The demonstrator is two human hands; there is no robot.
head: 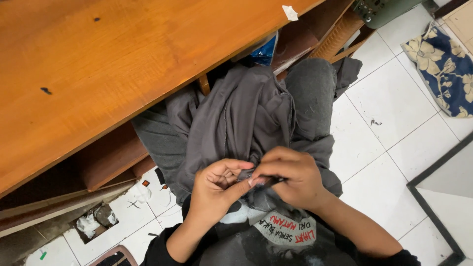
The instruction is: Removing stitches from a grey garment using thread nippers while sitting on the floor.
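A dark grey garment [246, 118] lies bunched over my lap, under the edge of a wooden table. My left hand [217, 189] pinches a fold of the cloth between thumb and fingers. Touching it, my right hand [290, 175] grips the same fold and a thin dark tool, most of it hidden by my fingers. Both hands meet low in the middle of the head view, above my printed black shirt [286, 234].
The orange wooden table [98, 64] fills the upper left, with a shelf below it. White tiled floor [389, 113] lies to the right. A blue flowered cloth [443, 69] sits at the top right. Scraps fill a broken tile hole [96, 221] at lower left.
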